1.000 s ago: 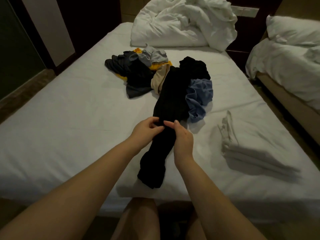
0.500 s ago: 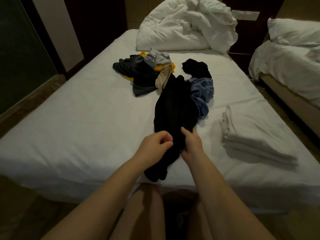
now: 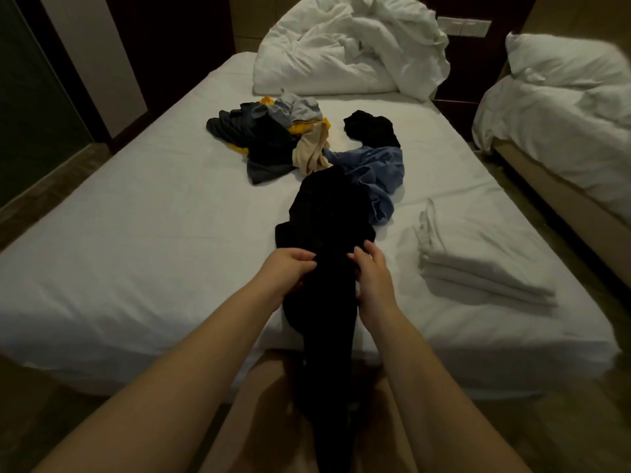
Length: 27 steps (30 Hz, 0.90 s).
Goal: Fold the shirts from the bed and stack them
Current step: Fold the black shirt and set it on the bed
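Note:
A long black shirt (image 3: 327,216) lies bunched down the middle of the white bed (image 3: 136,233), its lower end hanging over the near edge toward my legs. My left hand (image 3: 288,271) grips its left side with curled fingers. My right hand (image 3: 370,273) holds its right side, thumb and fingers pinching the cloth. Behind it lies a pile of unfolded clothes (image 3: 269,134) in dark grey, yellow, light grey and beige, with a blue shirt (image 3: 379,172) and another black garment (image 3: 372,129) to the right. A folded white stack (image 3: 478,271) sits at the right of the bed.
A crumpled white duvet (image 3: 351,49) is heaped at the head of the bed. A second bed with white bedding (image 3: 563,107) stands on the right across a narrow floor gap. Dark wall and glass panel are on the left.
The black shirt has been pulled toward me, off the pile, and now hangs over the bed's near edge. Both hands have shifted along it and still hold it.

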### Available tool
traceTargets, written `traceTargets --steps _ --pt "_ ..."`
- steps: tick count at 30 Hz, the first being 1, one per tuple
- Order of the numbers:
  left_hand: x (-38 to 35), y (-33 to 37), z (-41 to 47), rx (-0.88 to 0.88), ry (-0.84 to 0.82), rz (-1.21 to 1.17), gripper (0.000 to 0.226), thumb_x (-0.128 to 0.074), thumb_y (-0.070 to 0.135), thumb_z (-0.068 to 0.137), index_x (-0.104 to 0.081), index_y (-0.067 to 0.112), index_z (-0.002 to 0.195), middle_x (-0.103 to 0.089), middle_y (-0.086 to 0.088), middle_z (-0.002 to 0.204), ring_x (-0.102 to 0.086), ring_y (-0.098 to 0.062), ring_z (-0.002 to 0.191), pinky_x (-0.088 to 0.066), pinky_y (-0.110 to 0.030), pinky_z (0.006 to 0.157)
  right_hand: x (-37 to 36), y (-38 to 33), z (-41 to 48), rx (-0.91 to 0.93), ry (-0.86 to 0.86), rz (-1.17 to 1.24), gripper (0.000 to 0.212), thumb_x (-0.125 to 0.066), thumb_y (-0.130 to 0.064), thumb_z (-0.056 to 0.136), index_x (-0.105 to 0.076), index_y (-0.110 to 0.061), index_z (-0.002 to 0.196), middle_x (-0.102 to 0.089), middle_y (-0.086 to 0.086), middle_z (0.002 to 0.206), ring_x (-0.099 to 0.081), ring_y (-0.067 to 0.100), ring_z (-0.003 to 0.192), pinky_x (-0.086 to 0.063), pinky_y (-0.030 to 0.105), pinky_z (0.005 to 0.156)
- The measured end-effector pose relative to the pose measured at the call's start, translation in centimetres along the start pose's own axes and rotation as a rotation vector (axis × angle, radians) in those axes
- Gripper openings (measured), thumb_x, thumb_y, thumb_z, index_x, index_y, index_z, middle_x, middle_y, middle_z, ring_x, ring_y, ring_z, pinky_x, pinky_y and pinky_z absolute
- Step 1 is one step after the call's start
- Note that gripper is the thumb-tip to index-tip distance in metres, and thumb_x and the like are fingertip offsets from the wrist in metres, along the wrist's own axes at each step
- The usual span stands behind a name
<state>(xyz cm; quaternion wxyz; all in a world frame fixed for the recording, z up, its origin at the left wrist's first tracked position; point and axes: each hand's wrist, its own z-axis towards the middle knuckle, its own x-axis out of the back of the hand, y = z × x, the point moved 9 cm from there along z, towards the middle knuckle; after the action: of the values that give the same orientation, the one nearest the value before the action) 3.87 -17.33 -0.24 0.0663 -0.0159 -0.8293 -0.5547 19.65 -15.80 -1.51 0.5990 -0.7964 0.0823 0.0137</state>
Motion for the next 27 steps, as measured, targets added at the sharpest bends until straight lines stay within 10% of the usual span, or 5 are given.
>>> traceTargets --steps 9,13,17,21,27 --pt "2.0 -0.4 0.9 -0.014 0.024 0.174 0.022 -0.047 0.029 0.096 -0.056 0.014 0.110 -0.058 -0.008 0.103 -0.055 -0.018 0.088 -0.047 -0.033 0.085 -0.6 3.1 3.7 -0.173 -0.050 -0.247 0.066 -0.064 -0.022 0.087 -0.030 -0.015 0.144 -0.046 0.010 0.137 -0.052 0.028 0.116 -0.045 0.041 0.099" --pt "2.3 -1.2 2.7 0.000 0.077 0.321 0.058 -0.053 0.044 0.091 -0.038 0.011 0.137 -0.049 -0.009 0.132 -0.050 -0.027 0.118 -0.043 -0.042 0.100 -0.5 2.3 3.3 -0.136 -0.088 -0.289 0.021 -0.058 -0.001 0.085 -0.066 -0.014 0.099 -0.066 0.013 0.106 -0.062 0.025 0.097 -0.050 0.037 0.091" --pt "0.6 -1.7 4.0 -0.014 0.055 0.315 0.071 -0.055 0.047 0.088 -0.030 0.010 0.143 -0.046 -0.013 0.137 -0.049 -0.029 0.120 -0.043 -0.033 0.094 2.6 1.9 1.8 -0.057 -0.032 -0.241 0.030 -0.049 0.009 0.078 -0.067 -0.012 0.065 -0.062 0.003 0.061 -0.055 0.024 0.069 -0.044 0.033 0.064" --pt "-0.1 -1.1 5.0 -0.067 0.109 0.439 0.064 -0.057 0.045 0.088 -0.038 0.008 0.137 -0.049 -0.013 0.132 -0.051 -0.030 0.116 -0.041 -0.031 0.084 5.0 1.4 2.1 0.045 0.015 -0.512 0.009 -0.055 -0.018 0.089 -0.064 -0.019 0.092 -0.064 -0.002 0.085 -0.059 0.018 0.081 -0.045 0.029 0.067" --pt "0.9 -0.1 6.1 -0.135 0.211 0.495 0.023 -0.052 0.028 0.091 -0.051 0.008 0.081 -0.051 -0.004 0.073 -0.052 -0.022 0.074 -0.030 -0.027 0.053 1.1 -0.7 6.8 0.063 -0.016 -0.646 0.049 -0.061 -0.047 0.085 -0.046 -0.020 0.122 -0.054 -0.006 0.102 -0.055 0.015 0.094 -0.041 0.018 0.069"
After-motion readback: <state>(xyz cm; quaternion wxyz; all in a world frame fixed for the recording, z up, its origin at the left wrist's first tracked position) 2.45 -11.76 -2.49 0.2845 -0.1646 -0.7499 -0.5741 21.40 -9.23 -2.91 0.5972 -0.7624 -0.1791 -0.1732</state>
